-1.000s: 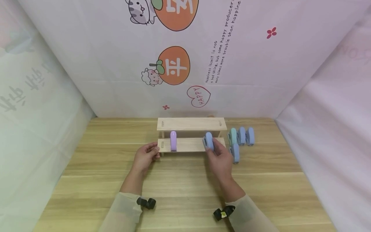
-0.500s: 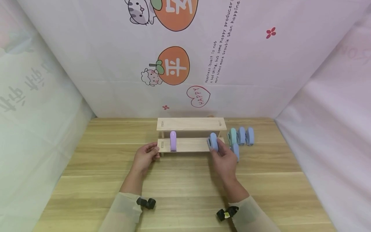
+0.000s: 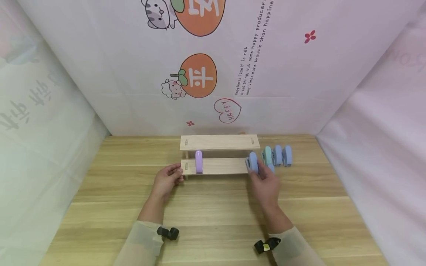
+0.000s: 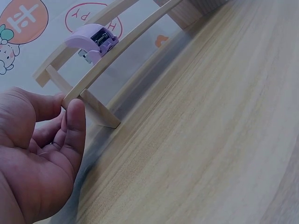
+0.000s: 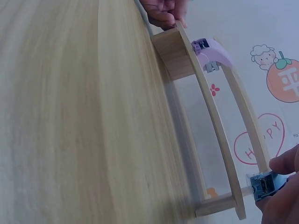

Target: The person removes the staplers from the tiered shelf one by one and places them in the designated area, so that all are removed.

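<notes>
One printed cloth [image 3: 283, 74] hanging behind the shelf. One table [image 3: 213, 225] bearing it. One two-step wooden shelf [image 3: 226, 166] standing there. Two hands: left hand [image 3: 166, 181] pinching the lower step's left end between thumb and fingers; right hand [image 3: 267, 186] gripping a blue stapler [image 3: 253, 162] at the shelf's right end.

Staplers, six in all: four blue, one purple, one green. Purple stapler [image 3: 198, 162] sitting on the lower step, near its left end. Right of the shelf: green stapler [image 3: 267, 155] lying nearest, two more blues [image 3: 277, 155] beyond, another blue [image 3: 271, 168] mostly hiding behind the right hand. Held one sitting at the right hand's fingertips, showing over the lower step; cannot tell whether it is touching.
</notes>
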Demonstrator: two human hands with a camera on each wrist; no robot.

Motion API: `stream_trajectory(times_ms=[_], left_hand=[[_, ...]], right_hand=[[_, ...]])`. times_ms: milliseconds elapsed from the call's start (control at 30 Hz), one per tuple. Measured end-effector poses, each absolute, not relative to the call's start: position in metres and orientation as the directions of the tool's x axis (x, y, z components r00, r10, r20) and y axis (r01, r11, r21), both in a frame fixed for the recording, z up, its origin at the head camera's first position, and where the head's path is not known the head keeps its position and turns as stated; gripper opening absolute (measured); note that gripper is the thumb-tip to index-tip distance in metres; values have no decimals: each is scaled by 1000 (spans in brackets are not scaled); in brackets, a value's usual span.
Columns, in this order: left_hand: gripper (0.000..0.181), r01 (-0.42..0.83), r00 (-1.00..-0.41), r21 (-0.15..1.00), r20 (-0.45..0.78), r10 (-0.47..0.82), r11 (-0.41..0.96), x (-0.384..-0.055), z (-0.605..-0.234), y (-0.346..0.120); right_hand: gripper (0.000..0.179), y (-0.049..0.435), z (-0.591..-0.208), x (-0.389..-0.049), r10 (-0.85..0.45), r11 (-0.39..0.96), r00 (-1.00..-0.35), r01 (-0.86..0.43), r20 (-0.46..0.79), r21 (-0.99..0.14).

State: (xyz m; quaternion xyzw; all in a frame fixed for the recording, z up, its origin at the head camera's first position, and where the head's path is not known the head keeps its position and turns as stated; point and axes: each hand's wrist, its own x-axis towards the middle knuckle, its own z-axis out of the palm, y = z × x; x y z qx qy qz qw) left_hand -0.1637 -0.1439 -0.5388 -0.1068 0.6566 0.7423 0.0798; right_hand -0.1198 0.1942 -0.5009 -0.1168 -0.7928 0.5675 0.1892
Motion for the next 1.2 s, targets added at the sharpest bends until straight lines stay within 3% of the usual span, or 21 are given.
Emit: stream_trajectory(times_ms=[1200], left_hand=[[38, -264, -962, 957, -270, -31, -116, -162, -537, -143]], right_hand=[[44, 229, -492, -116, 498, 302, -839, -70, 220, -951]])
